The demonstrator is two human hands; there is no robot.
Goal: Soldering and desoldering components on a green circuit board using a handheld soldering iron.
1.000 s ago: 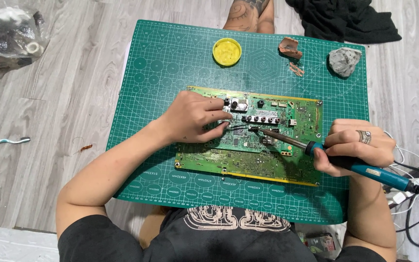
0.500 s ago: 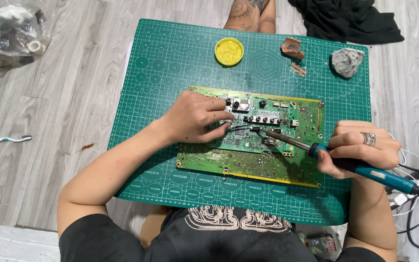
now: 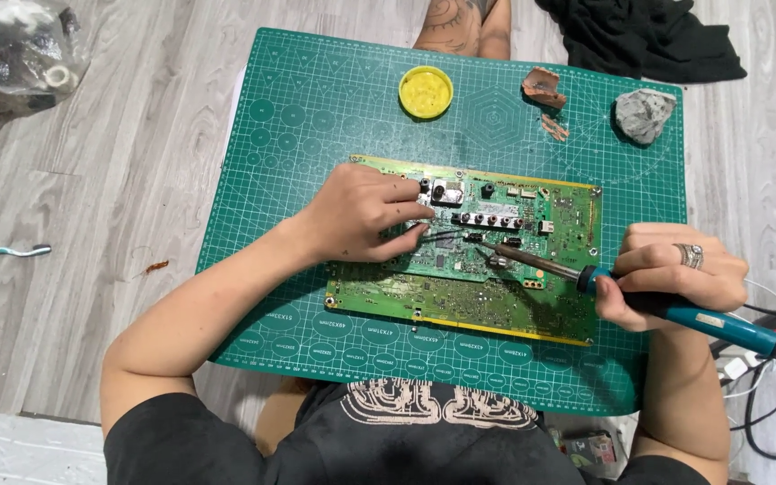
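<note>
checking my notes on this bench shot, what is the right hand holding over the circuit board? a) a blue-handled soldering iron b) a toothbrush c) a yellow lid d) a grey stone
a: the right hand grips a blue-handled soldering iron whose tip reaches onto the green circuit board, while the toothbrush lies far off on the floor and the yellow lid and grey stone sit untouched at the top of the cutting mat.
</note>
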